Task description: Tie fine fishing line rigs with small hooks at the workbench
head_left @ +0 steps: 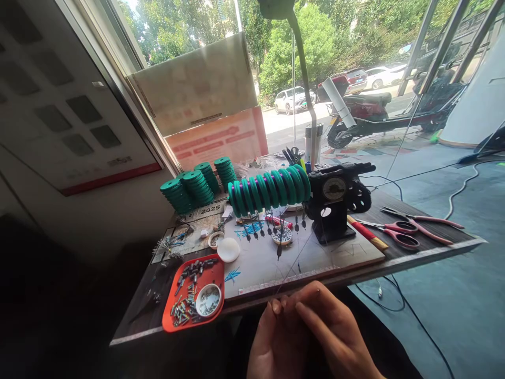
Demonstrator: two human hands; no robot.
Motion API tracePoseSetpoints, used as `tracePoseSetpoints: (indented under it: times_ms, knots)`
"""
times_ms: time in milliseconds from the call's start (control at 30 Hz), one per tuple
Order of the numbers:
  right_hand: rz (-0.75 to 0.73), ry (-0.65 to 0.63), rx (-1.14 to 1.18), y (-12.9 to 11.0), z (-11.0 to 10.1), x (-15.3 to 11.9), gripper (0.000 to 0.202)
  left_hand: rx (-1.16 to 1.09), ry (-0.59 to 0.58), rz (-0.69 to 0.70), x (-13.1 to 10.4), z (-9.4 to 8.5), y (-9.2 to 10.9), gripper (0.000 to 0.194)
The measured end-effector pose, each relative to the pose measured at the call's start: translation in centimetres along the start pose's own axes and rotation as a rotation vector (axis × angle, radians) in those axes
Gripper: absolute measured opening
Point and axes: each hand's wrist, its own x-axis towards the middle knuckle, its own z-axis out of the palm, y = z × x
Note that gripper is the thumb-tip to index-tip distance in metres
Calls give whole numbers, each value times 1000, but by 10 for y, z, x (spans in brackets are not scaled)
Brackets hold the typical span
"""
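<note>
Both my hands are close together in front of the table's near edge. The fingertips of my left hand (272, 331) are pinched where thin line (292, 264) comes down from the machine. My right hand (329, 329) lies against it, its thumb and fingers bent together; what sits between them is too small to make out. Above them, a row of green spools (269, 190) is mounted on a black winding machine (333, 197). Small dark pieces (279, 251) hang below the spools on lines.
An orange tray (169, 308) with metal parts and a white dish (198, 302) stands at the left. Green spool stacks (197, 187) are behind it. Scissors (406, 226) and pliers (434, 218) lie at the right. A round dish (273, 237) of small parts sits below the spools.
</note>
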Motion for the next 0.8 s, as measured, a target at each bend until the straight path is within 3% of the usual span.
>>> tracePoseSetpoints:
  times_ms: [267, 333, 500, 633, 800]
  knots:
    - [-39, -16, -84, 0, -3, 1, 15, 23, -8, 9, -1, 5, 0, 16]
    - [-142, -54, -209, 2, -5, 2, 11, 4, 26, 3, -1, 6, -1, 15]
    - [-653, -177, -704, 8, -10, 7, 13, -82, 143, -4, -4, 2, -3, 15]
    - [-791, -208, -865, 12, -14, 10, 14, 142, 240, 92, -7, -10, -2, 21]
    - [-933, -320, -987, 13, -18, 11, 17, 359, 220, 248, -11, -12, 7, 20]
